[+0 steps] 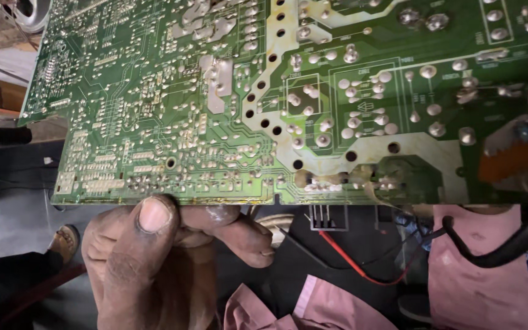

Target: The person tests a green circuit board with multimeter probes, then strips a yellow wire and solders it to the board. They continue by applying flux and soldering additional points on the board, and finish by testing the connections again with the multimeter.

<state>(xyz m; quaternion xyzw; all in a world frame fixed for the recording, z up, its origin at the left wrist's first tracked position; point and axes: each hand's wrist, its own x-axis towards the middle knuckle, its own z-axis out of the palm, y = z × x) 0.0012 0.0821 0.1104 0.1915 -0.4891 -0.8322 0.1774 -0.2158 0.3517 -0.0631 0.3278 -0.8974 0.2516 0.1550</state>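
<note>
The left hand (154, 256) rises from below with its thumb pressed flat on the near edge of the green circuit board (227, 110), fingers curled beneath it, pinching the board solder-side up across the upper view, while the right hand is out of sight.

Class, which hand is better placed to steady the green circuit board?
Probably left: the left hand grips the circuit board at its near edge, thumb on top. No right hand shows.
</note>
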